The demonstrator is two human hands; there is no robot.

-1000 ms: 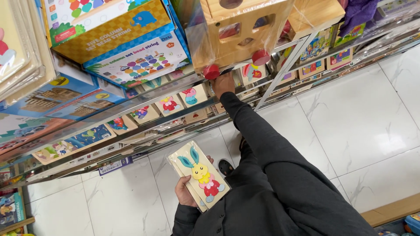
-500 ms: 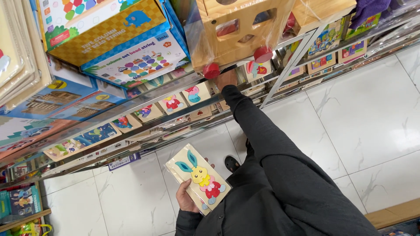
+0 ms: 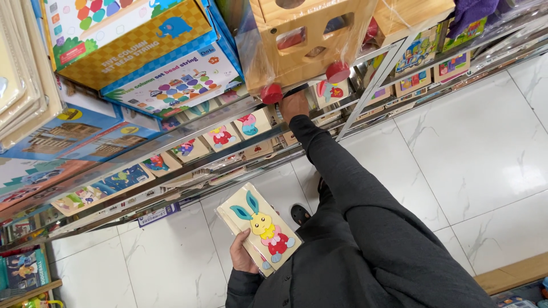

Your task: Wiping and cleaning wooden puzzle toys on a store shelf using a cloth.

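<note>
1. Rabbit puzzle boards [image 3: 261,228], pale wood in clear wrap, are clasped as a small stack in the left hand [image 3: 242,255], fingers curled under the lower edge.
2. A yellow rabbit with teal ears and a red outfit is shown on the top board.
3. The right hand [image 3: 294,105] is stretched up to the shelf [image 3: 171,149], beneath a wooden toy cart [image 3: 305,43]; its grip cannot be told.
</note>
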